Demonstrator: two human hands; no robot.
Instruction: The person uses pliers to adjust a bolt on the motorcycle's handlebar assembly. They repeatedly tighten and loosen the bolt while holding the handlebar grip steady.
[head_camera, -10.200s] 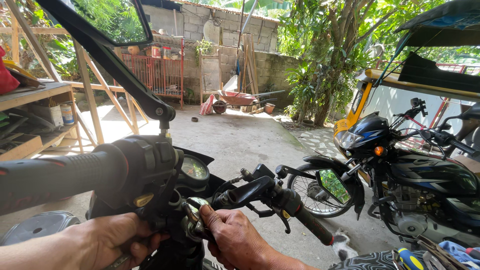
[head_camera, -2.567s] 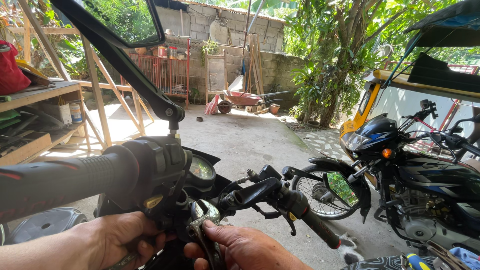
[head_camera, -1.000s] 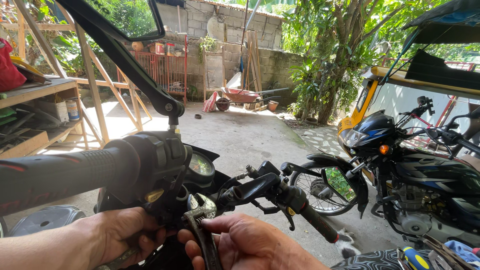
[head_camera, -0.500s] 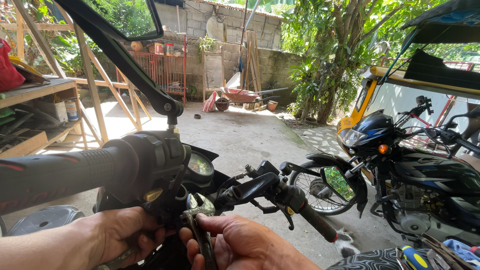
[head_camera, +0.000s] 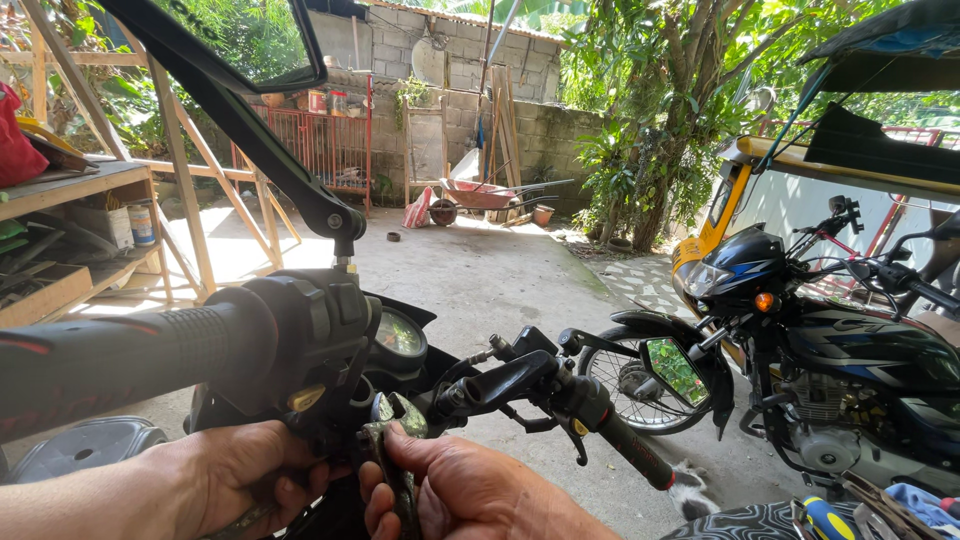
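Wrench (head_camera: 392, 440) sits upright under the left handlebar switch housing (head_camera: 300, 335), its open jaw up near the speedometer (head_camera: 400, 332). My right hand (head_camera: 470, 495) pinches its shaft. My left hand (head_camera: 235, 480) is curled beneath the housing. Parked motorcycle (head_camera: 800, 340) stands well apart, right.

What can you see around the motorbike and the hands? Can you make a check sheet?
Surface: concrete yard floor, sunlit.
Job's things: metal wrench under the handlebar grip; mirror stem above.
Clutter: wooden shelf with a can; wheelbarrow by the wall.
Hands: left hand under the switch housing; right hand gripping the wrench.
Cables: thin cables near the brake lever.
Surroundings: parked motorcycle, trees, block wall.
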